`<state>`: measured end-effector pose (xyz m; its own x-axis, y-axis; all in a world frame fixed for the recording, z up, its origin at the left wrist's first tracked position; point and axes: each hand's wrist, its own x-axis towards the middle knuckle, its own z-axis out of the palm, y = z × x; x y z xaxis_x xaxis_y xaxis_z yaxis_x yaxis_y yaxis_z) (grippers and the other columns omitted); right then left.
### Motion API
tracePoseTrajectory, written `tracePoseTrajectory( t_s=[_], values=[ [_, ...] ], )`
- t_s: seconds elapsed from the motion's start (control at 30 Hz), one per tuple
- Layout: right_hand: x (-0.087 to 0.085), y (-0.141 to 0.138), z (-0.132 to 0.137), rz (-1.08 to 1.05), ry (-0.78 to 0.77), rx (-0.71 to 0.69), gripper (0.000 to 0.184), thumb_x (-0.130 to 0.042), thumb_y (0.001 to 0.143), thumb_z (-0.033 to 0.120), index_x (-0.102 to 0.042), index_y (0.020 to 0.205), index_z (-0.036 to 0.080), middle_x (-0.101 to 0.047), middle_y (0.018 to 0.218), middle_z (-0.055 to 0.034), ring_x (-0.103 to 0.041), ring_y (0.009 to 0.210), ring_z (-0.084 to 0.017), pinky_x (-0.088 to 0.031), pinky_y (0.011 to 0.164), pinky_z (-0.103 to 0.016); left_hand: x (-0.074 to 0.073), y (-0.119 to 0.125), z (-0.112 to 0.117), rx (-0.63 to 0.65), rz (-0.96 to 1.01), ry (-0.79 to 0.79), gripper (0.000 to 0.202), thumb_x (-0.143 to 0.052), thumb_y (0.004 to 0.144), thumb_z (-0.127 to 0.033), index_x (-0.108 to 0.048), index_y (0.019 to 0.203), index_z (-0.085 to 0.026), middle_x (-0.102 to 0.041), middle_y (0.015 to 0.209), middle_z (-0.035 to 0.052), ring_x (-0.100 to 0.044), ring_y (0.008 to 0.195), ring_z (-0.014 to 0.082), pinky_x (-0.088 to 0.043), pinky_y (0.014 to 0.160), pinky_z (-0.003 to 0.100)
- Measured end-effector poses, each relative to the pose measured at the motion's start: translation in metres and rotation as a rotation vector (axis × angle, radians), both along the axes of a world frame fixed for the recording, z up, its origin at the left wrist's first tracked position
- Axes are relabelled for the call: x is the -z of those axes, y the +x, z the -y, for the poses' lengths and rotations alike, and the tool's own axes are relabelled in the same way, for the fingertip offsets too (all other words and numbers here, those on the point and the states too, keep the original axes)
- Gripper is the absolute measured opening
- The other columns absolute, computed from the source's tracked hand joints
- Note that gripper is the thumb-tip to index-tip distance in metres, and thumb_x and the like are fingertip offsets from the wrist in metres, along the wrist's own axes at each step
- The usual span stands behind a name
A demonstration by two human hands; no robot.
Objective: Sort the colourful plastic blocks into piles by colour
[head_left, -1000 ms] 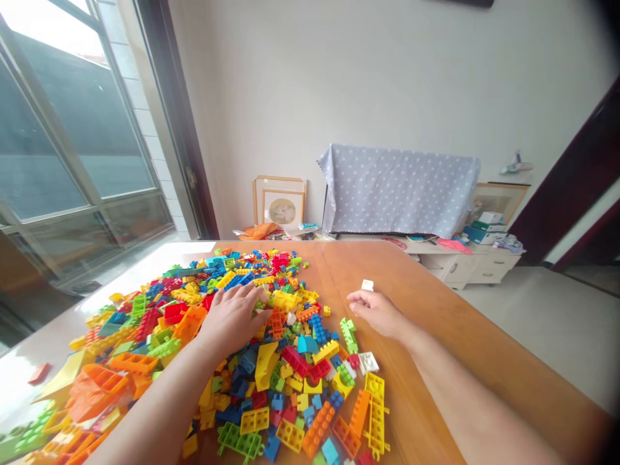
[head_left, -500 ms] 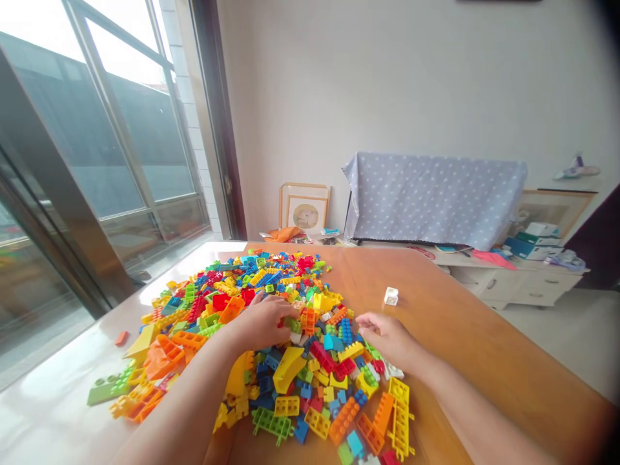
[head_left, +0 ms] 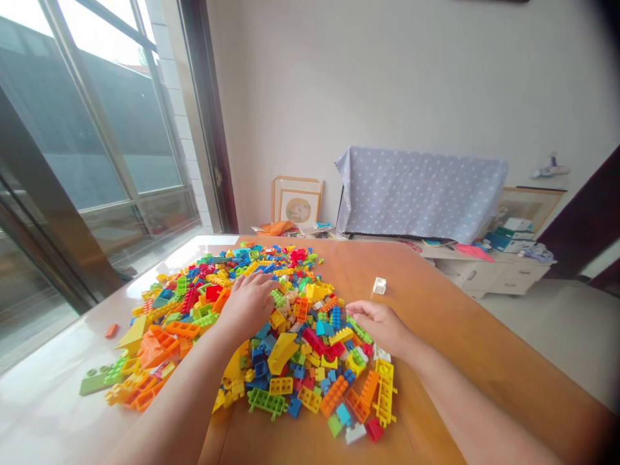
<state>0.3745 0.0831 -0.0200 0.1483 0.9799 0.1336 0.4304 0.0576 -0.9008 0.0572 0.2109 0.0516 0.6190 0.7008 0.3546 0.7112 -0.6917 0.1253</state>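
A large heap of colourful plastic building blocks (head_left: 283,352) spreads over the wooden table. My left hand (head_left: 249,300) is over the middle of the heap, back upward and fingers apart; its fingertips are partly hidden and I see no block in it. My right hand (head_left: 378,323) rests at the heap's right edge, thumb and fingers loosely curved with a gap between them, holding nothing visible. Near its fingertips lies a blue block (head_left: 336,316). A white block (head_left: 380,285) stands alone on the table beyond my right hand.
The table (head_left: 436,349) extends to the right, its far edge close to a low white cabinet (head_left: 504,274). A polka-dotted cloth (head_left: 421,194) covers a wide object there. Framed pictures (head_left: 297,203) lean on the wall, and a glass window (head_left: 97,110) is at left.
My left hand has drawn back from between the blocks, its fingers now extended over the heap. My right hand stays by the heap's edge. The whole view has shifted slightly.
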Motion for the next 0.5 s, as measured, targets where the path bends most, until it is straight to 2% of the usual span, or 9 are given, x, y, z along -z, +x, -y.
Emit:
tracePoseTrajectory(
  t_s=[0.1,0.2,0.33,0.4,0.5],
  values=[
    [-0.005,0.013,-0.001,0.079,0.003,0.137,0.034,-0.062,0.087,0.04,-0.072,0.111,0.02,-0.077,0.102,-0.0058,-0.071,0.095,-0.023,-0.054,0.087,-0.035,-0.001,0.013,0.016,0.022,0.098,-0.054,0.034,-0.044,0.097,-0.03,-0.067,0.122,-0.025,-0.068,0.127,0.0083,-0.062,0.119,0.0278,-0.049,0.1,0.042],
    [-0.009,0.031,0.008,0.291,-0.086,0.206,0.028,-0.059,0.088,0.04,-0.072,0.103,0.021,-0.075,0.09,-0.003,-0.067,0.083,-0.02,-0.05,0.075,-0.03,0.008,0.028,0.036,0.055,0.171,-0.108,0.032,-0.044,0.098,-0.032,-0.066,0.12,-0.023,-0.07,0.118,0.0089,-0.066,0.11,0.0269,-0.053,0.092,0.039],
    [-0.012,0.045,0.032,0.516,-0.31,0.141,0.035,-0.063,0.087,0.056,-0.067,0.092,0.022,-0.067,0.072,0.0009,-0.058,0.066,-0.016,-0.038,0.059,-0.025,0.026,0.042,0.055,0.205,0.176,-0.114,0.028,-0.049,0.097,-0.029,-0.066,0.118,-0.024,-0.071,0.117,0.0076,-0.065,0.112,0.0263,-0.051,0.094,0.037],
    [-0.012,0.045,0.042,0.541,-0.405,0.079,0.043,-0.071,0.079,0.063,-0.065,0.093,0.022,-0.064,0.07,0.0024,-0.055,0.063,-0.015,-0.034,0.056,-0.024,0.031,0.043,0.058,0.252,0.161,-0.119,0.026,-0.051,0.097,-0.028,-0.067,0.117,-0.024,-0.071,0.115,0.0072,-0.065,0.112,0.0261,-0.052,0.093,0.037],
    [-0.012,0.04,0.047,0.509,-0.469,0.053,0.049,-0.081,0.069,0.06,-0.062,0.093,0.022,-0.062,0.072,0.0037,-0.054,0.064,-0.014,-0.033,0.057,-0.023,0.032,0.04,0.055,0.276,0.157,-0.108,0.024,-0.051,0.097,-0.029,-0.068,0.114,-0.024,-0.072,0.114,0.0068,-0.066,0.109,0.0254,-0.052,0.092,0.037]
  ],
)
